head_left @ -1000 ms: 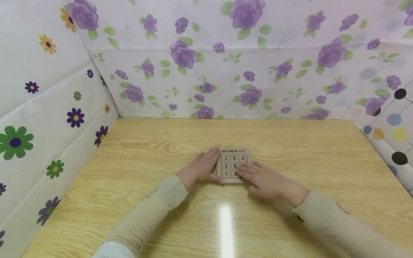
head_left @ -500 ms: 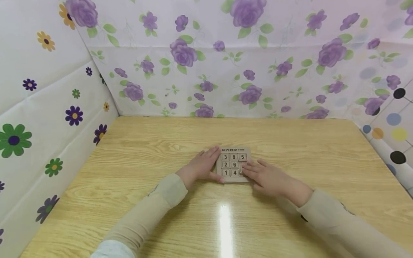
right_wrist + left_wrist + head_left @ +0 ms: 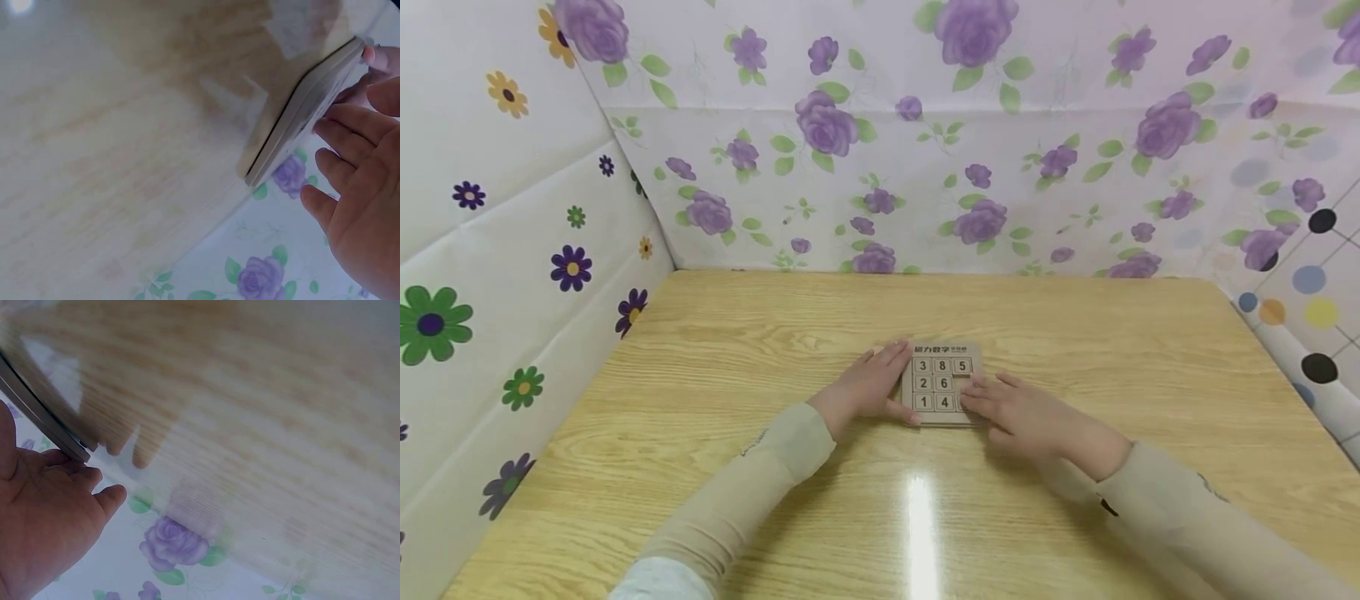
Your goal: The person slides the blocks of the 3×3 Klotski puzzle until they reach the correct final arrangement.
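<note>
A flat number sliding puzzle (image 3: 923,402) lies on the table in the head view. Its tiles read 3, 8, 5 in the top row, then 2, 6 with a gap at right, then 1, 4 and a last tile mostly under fingertips. My left hand (image 3: 868,389) grips the puzzle's left side, thumb at the near corner and fingers at the far one. My right hand (image 3: 1026,417) reaches over the right edge, its extended fingertips touching the bottom-right tile. Each wrist view shows the board edge-on beside the hand.
The wooden table (image 3: 760,333) runs back to a flowered cloth wall (image 3: 880,158). Another patterned cloth (image 3: 497,275) rises along the left side, and a dotted one (image 3: 1307,250) at right. A bright reflection streaks the near tabletop.
My right fingers have drawn back toward the right and near side. The right-column tile beneath them has slid from the middle row to the bottom. My left hand stays in place.
</note>
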A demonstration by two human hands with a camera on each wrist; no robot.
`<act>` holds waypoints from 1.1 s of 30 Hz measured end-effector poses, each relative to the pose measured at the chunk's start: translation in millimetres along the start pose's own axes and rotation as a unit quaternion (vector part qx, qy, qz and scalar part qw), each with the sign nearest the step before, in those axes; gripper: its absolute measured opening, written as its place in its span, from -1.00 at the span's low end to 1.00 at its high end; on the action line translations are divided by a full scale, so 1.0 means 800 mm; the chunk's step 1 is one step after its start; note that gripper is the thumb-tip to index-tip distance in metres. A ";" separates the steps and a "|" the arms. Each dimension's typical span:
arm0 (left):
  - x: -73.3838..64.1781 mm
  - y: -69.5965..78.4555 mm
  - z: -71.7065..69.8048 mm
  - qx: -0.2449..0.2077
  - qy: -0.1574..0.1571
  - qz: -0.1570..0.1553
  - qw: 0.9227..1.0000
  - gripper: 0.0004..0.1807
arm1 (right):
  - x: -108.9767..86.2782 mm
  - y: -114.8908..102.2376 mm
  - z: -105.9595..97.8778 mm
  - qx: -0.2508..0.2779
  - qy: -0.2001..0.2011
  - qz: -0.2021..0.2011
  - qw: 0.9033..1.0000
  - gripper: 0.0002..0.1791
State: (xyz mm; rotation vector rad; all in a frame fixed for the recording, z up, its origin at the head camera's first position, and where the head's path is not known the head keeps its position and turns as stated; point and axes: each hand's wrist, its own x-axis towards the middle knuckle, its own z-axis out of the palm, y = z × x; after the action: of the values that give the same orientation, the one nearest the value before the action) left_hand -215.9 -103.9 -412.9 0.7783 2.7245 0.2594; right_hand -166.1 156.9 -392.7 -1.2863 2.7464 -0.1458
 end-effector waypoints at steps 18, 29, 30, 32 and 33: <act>-0.001 0.001 0.002 0.007 -0.002 -0.005 1.000 0.29 | 0.029 0.023 0.005 -0.005 -0.016 0.045 0.999 -0.38; 0.002 0.001 0.002 0.014 0.001 -0.007 1.000 0.28 | 0.016 0.008 0.001 -0.010 -0.015 0.029 0.999 -0.42; 0.002 0.000 0.002 0.015 0.001 -0.007 1.000 0.29 | 0.016 0.008 0.001 -0.010 -0.015 0.027 0.999 -0.42; 0.002 0.001 0.002 0.017 0.000 -0.007 1.000 0.29 | 0.016 0.008 0.000 -0.011 -0.010 0.023 1.000 -0.42; 0.002 0.001 0.002 0.017 -0.002 -0.008 1.000 0.29 | 0.016 0.009 -0.001 -0.012 -0.007 0.021 1.000 -0.42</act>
State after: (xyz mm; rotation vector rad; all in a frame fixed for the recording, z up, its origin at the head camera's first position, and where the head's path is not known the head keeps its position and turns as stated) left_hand -216.2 -102.0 -414.6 0.7647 2.7381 0.2079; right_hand -179.7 151.2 -393.8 -1.2282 2.7696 -0.1011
